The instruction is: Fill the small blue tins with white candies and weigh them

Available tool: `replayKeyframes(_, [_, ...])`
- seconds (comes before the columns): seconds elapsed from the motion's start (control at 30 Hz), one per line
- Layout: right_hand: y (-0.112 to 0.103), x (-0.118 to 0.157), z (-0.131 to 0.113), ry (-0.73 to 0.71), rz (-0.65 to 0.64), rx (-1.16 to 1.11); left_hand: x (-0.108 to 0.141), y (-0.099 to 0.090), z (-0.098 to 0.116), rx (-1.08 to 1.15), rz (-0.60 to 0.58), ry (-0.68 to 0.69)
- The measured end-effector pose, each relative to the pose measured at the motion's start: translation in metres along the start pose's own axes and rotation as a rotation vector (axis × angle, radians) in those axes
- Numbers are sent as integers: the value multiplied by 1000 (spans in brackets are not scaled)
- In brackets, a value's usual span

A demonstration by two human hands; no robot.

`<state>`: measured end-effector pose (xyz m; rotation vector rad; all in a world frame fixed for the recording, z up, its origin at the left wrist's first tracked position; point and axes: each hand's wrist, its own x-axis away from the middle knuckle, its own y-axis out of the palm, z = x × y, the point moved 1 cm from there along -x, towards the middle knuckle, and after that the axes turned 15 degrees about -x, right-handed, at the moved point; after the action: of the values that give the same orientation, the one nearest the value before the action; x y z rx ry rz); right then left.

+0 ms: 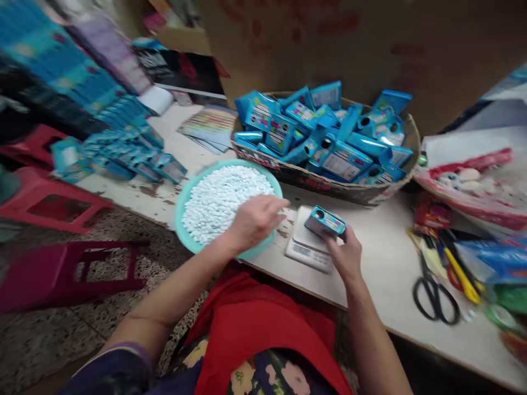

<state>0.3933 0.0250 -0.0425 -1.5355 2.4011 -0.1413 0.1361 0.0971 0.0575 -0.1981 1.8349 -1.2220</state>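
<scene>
Basin (180, 211): smooth plastic
White pieces (222, 197): smooth, matt-looking
Held box (328, 220): glossy, printed
Scale (305, 253): smooth plastic
Carton (354, 60), 1 o'clock: matt cardboard
Counter (382, 241): smooth, flaking in patches
Magenta stool (37, 274), 8 o'clock: plastic

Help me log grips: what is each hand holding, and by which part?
Right hand: a blue box, by the end away from its round hole. Left hand: cannot tell.

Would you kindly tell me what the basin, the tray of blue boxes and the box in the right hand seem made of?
Basin: probably plastic, by its smooth, even mint-green rim.
Tray: apparently cardboard, matt, with a rough brown edge.
Held box: likely printed card with a slight sheen, given its flat panels; thin metal remains possible.
</scene>
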Motion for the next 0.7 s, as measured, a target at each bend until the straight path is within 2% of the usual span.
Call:
replayKeyframes(0.07, [12,-17,-19,18,-38,-56,-11,-4,6,38,-93,20])
replayKeyframes(0.13, [25,-26,-44,-33,-34,-165,-23,-14,4,92,-149,-2])
replayKeyframes(0.17, [33,-27,-58,-68,-77,-208,-28,-22,1,139,-170,-14])
replayKeyframes(0.27, [61,-24,-97,-192,-252,-291,-35,-50,-20,339,-202,-42])
replayKeyframes(0.33, [77,-24,-111,-276,-288,-318,-28,-72,-44,393,-158,-140])
replayKeyframes(0.4, [83,-33,-115,-347,-246,-295,-8,-91,-81,292,-69,-371])
replayKeyframes(0.47, [79,-50,-112,-422,-152,-186,26,-102,-127,47,7,-674])
replayKeyframes(0.5, [74,-61,-110,-466,-92,-113,47,-103,-153,-88,6,-816])
replayKeyframes(0.6, [62,-101,-112,-593,58,109,116,-83,-222,-393,-104,-1142])
replayKeyframes(0.67, [68,-133,-120,-641,71,231,156,-56,-254,-407,-157,-1219])
replayKeyframes(0.7, [77,-149,-126,-655,44,293,171,-42,-265,-405,-142,-1280])
